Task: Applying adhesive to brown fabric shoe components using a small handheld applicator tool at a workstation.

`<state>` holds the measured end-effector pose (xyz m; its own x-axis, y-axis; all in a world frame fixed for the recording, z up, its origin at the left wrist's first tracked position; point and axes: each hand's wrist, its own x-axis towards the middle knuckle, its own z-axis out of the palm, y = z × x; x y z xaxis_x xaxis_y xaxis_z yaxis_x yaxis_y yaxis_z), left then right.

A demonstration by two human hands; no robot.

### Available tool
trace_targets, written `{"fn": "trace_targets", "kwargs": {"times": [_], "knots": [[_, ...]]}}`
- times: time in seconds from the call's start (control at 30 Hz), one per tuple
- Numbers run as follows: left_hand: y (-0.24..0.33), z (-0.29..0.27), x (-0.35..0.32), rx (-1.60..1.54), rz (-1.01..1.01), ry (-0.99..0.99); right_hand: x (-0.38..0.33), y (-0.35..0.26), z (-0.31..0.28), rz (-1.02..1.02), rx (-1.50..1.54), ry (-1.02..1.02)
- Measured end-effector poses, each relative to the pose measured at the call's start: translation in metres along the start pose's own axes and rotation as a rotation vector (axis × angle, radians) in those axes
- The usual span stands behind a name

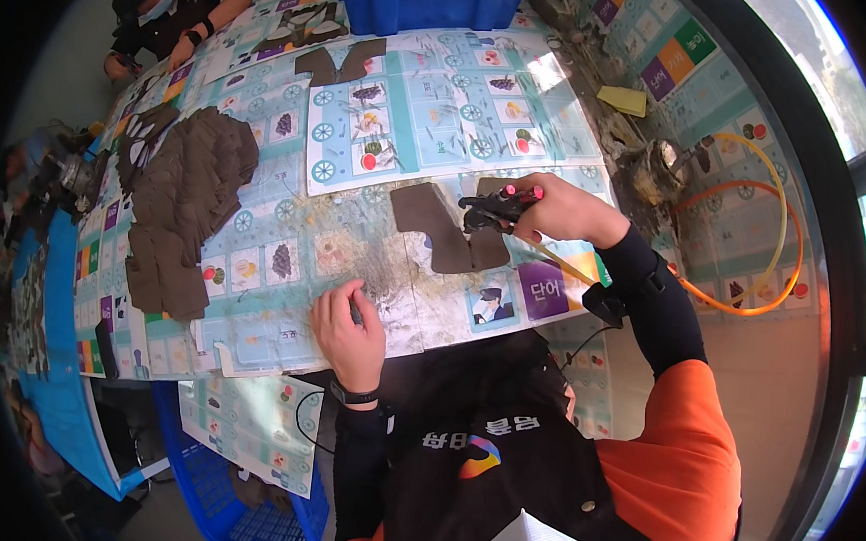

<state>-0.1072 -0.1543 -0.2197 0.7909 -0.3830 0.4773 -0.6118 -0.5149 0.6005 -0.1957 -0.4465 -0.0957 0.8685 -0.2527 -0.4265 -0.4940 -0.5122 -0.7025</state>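
My right hand (pixel 571 215) is wrapped round a black spray gun (pixel 487 215) with red knobs. The gun sits over the right part of a dark brown U-shaped cut piece (pixel 424 216), which lies flat on the table and is partly hidden by the tool. Near the front edge, my left hand (pixel 349 337) is curled on the tabletop, apart from that piece. Something small and dark shows between its thumb and fingers, too unclear to name. To the left is a large overlapping stack of similar brown pieces (pixel 188 184).
Stained printed sheets cover the table (pixel 400 156). A blue bin (pixel 432 4) stands at the far edge, near another brown piece (pixel 341 62). Yellow and orange hoses (pixel 735 308) loop at right. A blue basket (pixel 243 525) sits below. A masked person (pixel 172 12) works at far left.
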Motion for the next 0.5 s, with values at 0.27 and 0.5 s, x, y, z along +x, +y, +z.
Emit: {"fn": "trace_targets", "kwargs": {"times": [0.27,0.5], "knots": [[-0.003,0.002,0.001,0.014,0.045,0.027,-0.018,0.003,0.007,0.060,-0.013,-0.016],[0.003,-0.002,0.001,0.003,0.000,-0.020,-0.028,0.014,0.013,0.060,-0.073,-0.038]]}}
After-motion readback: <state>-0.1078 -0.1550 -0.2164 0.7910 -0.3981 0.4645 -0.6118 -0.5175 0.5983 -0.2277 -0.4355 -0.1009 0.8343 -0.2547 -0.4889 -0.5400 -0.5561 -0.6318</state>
